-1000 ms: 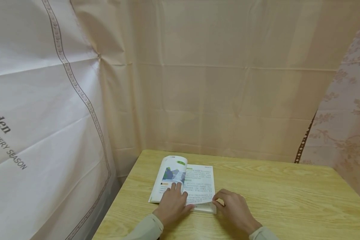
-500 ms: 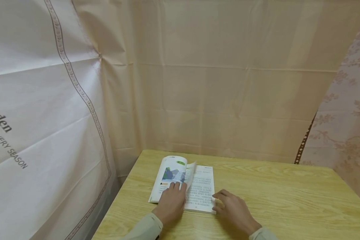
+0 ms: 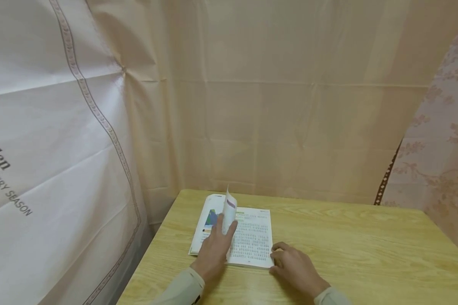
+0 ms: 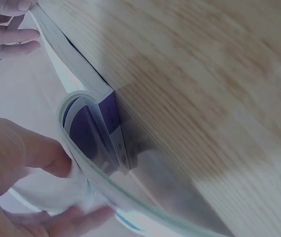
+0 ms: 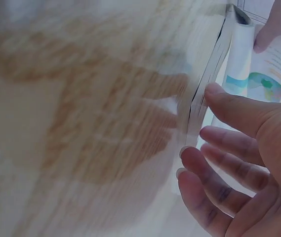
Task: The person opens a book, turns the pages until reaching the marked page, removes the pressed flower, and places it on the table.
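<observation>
An open book (image 3: 253,241) lies on the wooden table, with printed text on its right page and a colour picture on the left. One page (image 3: 230,207) stands nearly upright near the fold. My left hand (image 3: 211,252) is over the left half, its extended fingers spread around the lower part of that page. From the left wrist, the book's purple-and-white spine (image 4: 111,116) shows beside curved pages. My right hand (image 3: 295,267) is at the lower right edge, fingers loosely bent. In the right wrist view its thumb (image 5: 229,106) meets the page edges, the other fingers apart from it.
The pale wood-grain table (image 3: 347,241) extends right of the book. Beige cloth (image 3: 290,106) hangs behind it, a white printed cloth (image 3: 61,178) on the left and a floral one (image 3: 439,152) on the right.
The right hand let go of the page corner, and the page swung leftward from the right side to nearly upright. The left hand shifted slightly left and spread its fingers around it.
</observation>
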The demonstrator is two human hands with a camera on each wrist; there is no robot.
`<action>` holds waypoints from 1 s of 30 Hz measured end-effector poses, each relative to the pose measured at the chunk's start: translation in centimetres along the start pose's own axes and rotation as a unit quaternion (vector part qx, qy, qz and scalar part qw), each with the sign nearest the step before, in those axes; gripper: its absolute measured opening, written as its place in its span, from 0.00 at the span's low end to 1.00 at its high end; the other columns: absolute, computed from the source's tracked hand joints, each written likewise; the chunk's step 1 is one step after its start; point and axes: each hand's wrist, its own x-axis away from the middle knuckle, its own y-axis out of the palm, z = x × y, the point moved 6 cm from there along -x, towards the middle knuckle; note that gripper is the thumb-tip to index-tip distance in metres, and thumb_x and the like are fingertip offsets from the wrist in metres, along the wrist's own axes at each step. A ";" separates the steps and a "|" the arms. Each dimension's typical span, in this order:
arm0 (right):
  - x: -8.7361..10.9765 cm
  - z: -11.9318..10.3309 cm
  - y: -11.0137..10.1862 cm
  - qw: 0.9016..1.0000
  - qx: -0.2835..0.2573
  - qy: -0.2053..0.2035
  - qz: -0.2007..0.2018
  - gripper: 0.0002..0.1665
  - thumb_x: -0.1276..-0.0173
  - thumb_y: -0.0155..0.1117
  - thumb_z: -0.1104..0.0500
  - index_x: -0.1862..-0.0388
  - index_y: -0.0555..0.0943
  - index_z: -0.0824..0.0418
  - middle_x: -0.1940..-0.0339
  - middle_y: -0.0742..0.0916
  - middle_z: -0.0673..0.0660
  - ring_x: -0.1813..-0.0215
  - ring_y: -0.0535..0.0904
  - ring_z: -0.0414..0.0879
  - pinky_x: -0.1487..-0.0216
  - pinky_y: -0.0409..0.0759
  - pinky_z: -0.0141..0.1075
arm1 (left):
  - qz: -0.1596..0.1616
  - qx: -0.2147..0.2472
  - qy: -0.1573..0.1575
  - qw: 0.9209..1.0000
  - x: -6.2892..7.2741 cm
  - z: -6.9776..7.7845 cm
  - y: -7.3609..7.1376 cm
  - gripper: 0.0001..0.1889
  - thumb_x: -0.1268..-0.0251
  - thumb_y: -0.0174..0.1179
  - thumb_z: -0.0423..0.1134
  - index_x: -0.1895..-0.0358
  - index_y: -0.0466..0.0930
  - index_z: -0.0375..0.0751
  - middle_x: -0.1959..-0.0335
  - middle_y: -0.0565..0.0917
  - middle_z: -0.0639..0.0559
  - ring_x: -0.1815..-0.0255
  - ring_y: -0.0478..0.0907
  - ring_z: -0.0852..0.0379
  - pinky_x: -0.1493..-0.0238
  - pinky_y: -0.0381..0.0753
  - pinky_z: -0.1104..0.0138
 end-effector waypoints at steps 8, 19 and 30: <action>-0.2 -0.1 -0.1 1.000 -0.012 -0.011 -0.013 0.11 0.45 0.82 0.51 0.70 0.89 0.54 0.52 0.89 0.54 0.53 0.88 0.52 0.58 0.87 0.43 | 0.026 -0.112 0.056 0.992 -0.1 -0.1 -0.2 0.12 0.52 0.78 0.29 0.63 0.88 0.37 0.29 0.71 0.32 0.27 0.64 0.30 0.36 0.76 0.46; -0.8 -0.4 -0.7 0.998 0.000 -0.054 0.019 0.02 0.37 0.77 0.59 0.68 0.90 0.54 0.66 0.88 0.44 0.64 0.84 0.38 0.65 0.84 0.36 | -0.045 -0.062 0.053 0.996 -0.3 0.0 -0.1 0.12 0.49 0.77 0.26 0.62 0.88 0.40 0.59 0.86 0.49 0.59 0.79 0.52 0.61 0.83 0.63; -0.5 -0.6 -0.4 0.999 0.005 -0.049 0.023 0.03 0.40 0.78 0.62 0.69 0.90 0.55 0.69 0.86 0.44 0.67 0.83 0.36 0.69 0.81 0.33 | -0.046 -0.056 0.058 0.996 0.2 0.7 0.2 0.09 0.37 0.68 0.44 0.70 0.83 0.43 0.71 0.76 0.51 0.69 0.71 0.53 0.78 0.73 0.66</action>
